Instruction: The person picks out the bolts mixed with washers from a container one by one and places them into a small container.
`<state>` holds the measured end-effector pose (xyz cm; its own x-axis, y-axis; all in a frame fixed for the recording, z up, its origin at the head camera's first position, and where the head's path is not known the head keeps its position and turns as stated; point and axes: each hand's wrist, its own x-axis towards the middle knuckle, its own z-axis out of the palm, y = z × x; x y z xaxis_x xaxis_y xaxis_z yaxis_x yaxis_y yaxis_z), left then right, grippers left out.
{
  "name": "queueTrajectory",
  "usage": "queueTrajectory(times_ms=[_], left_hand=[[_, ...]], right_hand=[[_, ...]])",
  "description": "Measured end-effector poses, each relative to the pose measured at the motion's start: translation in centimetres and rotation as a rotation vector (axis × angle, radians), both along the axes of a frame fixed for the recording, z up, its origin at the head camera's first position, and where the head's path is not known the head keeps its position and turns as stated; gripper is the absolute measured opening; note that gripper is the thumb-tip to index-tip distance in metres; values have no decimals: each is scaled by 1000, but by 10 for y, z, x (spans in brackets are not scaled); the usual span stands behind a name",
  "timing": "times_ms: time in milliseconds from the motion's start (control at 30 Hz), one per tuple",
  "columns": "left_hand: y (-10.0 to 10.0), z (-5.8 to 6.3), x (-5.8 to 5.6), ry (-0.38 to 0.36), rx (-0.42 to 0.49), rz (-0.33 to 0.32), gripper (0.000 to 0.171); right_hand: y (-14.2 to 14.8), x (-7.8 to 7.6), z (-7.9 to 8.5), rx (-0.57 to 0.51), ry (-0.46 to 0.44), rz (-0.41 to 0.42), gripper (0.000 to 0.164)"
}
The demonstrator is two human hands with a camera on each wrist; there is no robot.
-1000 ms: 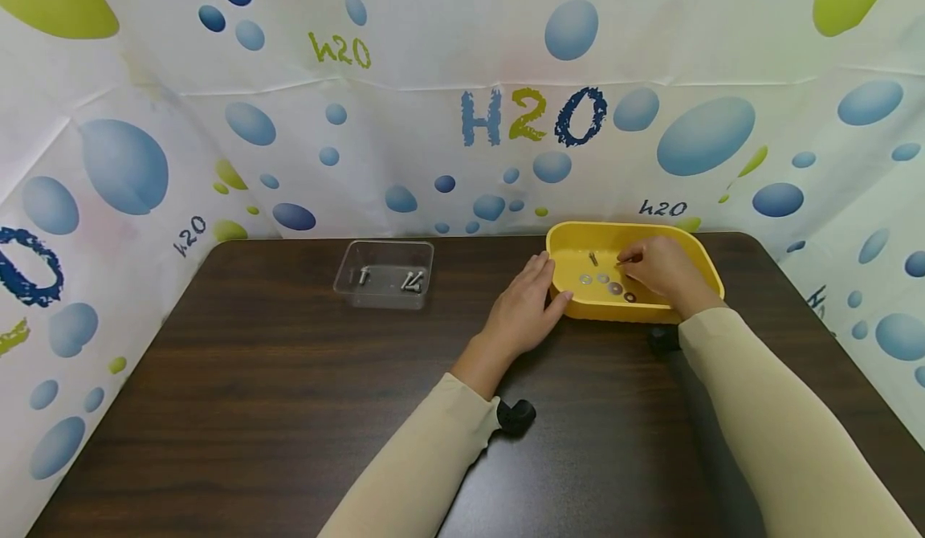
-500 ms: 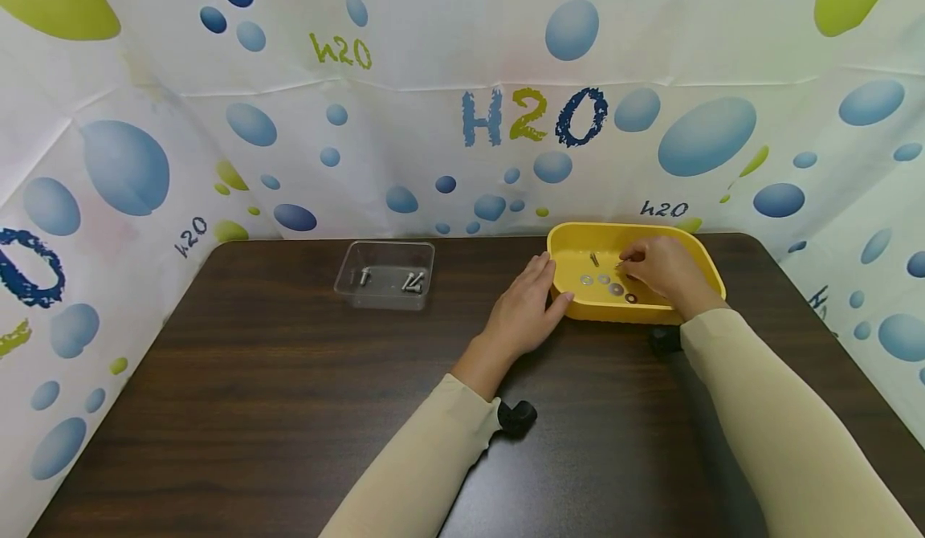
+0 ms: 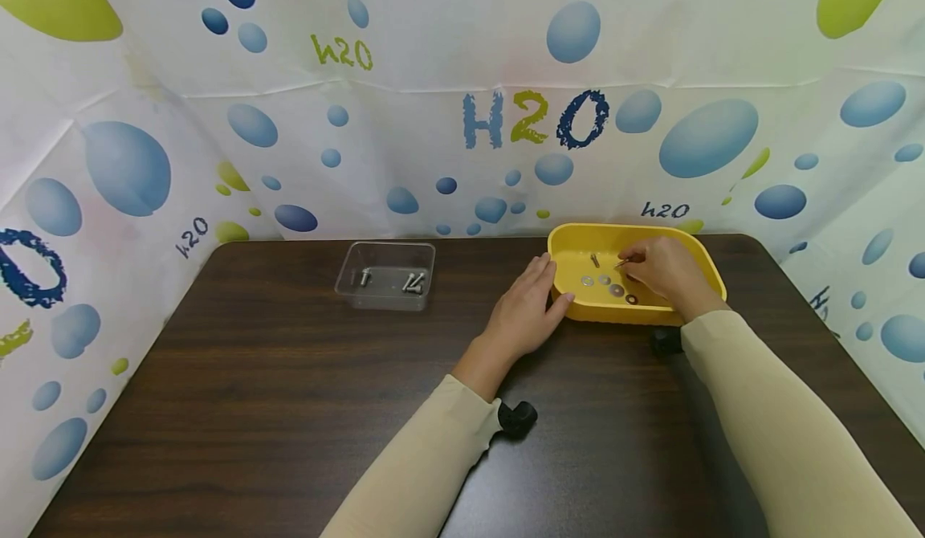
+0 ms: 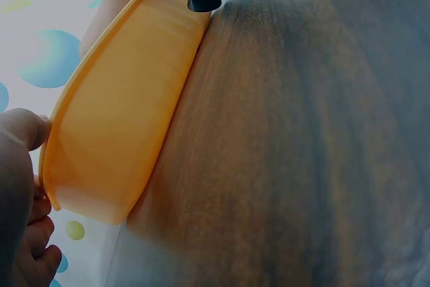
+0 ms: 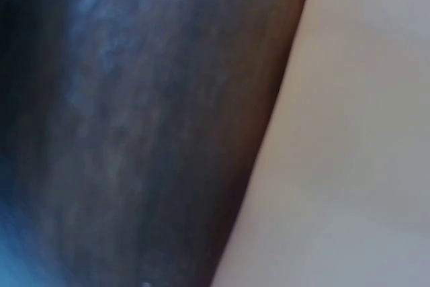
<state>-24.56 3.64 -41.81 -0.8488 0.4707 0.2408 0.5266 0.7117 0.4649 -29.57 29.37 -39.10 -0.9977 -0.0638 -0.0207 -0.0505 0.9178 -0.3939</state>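
In the head view, my left hand (image 3: 526, 305) rests against the left end of a yellow plastic tray (image 3: 711, 269), its fingers along the end wall and the thumb at the front rim. The left wrist view shows that thumb by the rim of the tray (image 4: 114, 112). My right hand (image 3: 668, 269) reaches down inside the tray and pinches a small metal screw (image 3: 620, 264), mostly covered by the fingers. Left of it lies another screw (image 3: 595, 260). Several flat washers are spread towards the front, one of them a dark washer (image 3: 632, 299).
A clear plastic box (image 3: 383, 277) holding several silver bolts (image 3: 413, 283) stands at the back, left of the tray. Both are on a dark wooden table (image 3: 289, 377) with a printed curtain behind. The right wrist view has only tabletop (image 5: 148, 132) and a pale sleeve (image 5: 349, 132).
The right fingertips shift very slightly with the screw in the tray. The left hand, tray and clear box stay put; the whole view drifts a touch.
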Motion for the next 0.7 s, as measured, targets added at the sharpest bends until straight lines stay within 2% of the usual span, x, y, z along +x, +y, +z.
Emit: queueTrajectory(times_ms=[467,700], left_hand=[[-1,-3,2,1,11,-5,68],[-2,-2,1,19,16,-8,68]], right_hand=[[-1,-2,-1,31,-26,-13,36],[-2,-1,3,44,-16,-16,38]])
